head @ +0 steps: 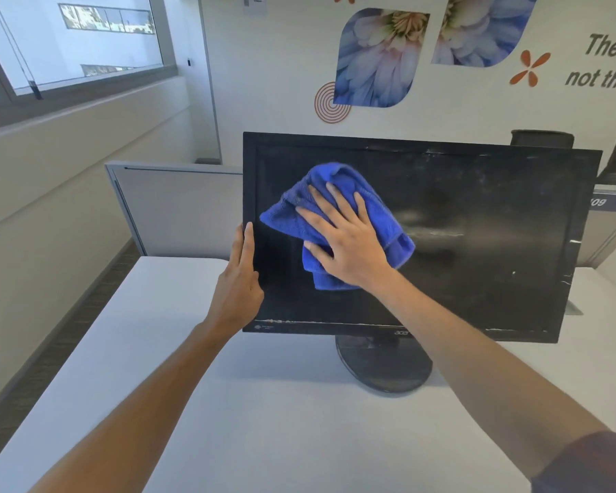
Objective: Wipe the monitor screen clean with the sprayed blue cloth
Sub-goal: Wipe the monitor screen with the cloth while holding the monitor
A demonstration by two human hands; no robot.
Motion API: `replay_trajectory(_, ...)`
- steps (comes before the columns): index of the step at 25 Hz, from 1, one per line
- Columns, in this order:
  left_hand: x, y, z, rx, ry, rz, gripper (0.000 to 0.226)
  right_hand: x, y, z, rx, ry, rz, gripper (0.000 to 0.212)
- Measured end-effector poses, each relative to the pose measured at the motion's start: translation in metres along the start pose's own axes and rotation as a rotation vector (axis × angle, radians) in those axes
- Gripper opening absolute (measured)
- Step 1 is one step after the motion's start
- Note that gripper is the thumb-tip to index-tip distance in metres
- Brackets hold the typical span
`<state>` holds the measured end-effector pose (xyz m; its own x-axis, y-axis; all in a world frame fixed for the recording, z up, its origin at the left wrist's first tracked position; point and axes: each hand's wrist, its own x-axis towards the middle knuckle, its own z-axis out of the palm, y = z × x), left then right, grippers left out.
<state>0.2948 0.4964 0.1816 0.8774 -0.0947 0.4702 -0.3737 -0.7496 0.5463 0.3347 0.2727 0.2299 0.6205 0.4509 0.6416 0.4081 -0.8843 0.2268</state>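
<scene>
A: We log the Acer monitor (pixel 477 243) upright on its round black stand (pixel 384 364), on the white bench (pixel 264 421). Screen dark, tilted slightly in view, right side lower.

B: Agreed. We see the blue cloth (pixel 335 193) bunched against the screen's left half, about 10 o'clock from screen centre. Right hand (pixel 345 240) lies flat over it, fingers spread and straight, pressing the cloth to the glass. Fingertips aim toward 11 o'clock.

A: And the left hand (pixel 240 279)? We note it at the monitor's left edge, 9 o'clock side, thumb lying along the front bezel, pointing to 12. The other fingers go behind the frame; we read it as gripping the edge, though the rear fingers are hidden.

B: Noted. Marks on the screen: pale smears and specks toward 3 o'clock of the cloth, and a whitish line along the lower bezel.

A: Surroundings, briefly. Grey partition panel (pixel 178 208) behind the bench at 10 o'clock. Window (pixel 75 40) at upper left. Wall at 12 to 2 o'clock carries flower decals (pixel 377 58) and partial lettering, cut off at the frame edge.

B: Dark chair backs (pixel 541 138) behind the monitor's top right corner. A dark sleeve (pixel 591 464) shows on the right arm at 5 o'clock.
</scene>
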Motion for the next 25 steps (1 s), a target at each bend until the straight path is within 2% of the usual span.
replay_trajectory(10, -0.003, 0.003, -0.001, 0.016, -0.011, -0.015, 0.086, -0.112, -0.038, 0.035, 0.057, -0.222, -0.256, 0.053)
replay_trajectory(13, -0.004, 0.006, -0.002, 0.023, -0.018, -0.020, 0.086, -0.118, -0.033, 0.027, 0.108, -0.212, -0.317, 0.047)
replay_trajectory(15, -0.003, 0.007, -0.002, 0.029, -0.023, -0.024, 0.086, -0.098, -0.023, 0.010, 0.164, -0.093, -0.218, 0.045)
replay_trajectory(17, -0.003, 0.009, -0.002, 0.039, -0.031, -0.039, 0.088, -0.058, -0.004, -0.013, 0.214, 0.065, -0.023, 0.043)
replay_trajectory(19, -0.004, 0.010, -0.001, 0.047, -0.035, -0.043, 0.089, -0.016, 0.021, -0.039, 0.164, 0.154, 0.146, 0.048)
replay_trajectory(21, -0.005, 0.011, -0.002, 0.051, -0.036, -0.034, 0.089, 0.017, 0.042, -0.056, 0.090, 0.138, 0.227, 0.052)
replay_trajectory(25, -0.005, 0.012, -0.002, 0.058, -0.020, -0.027, 0.090, 0.045, 0.042, -0.057, 0.007, 0.000, 0.119, 0.059)
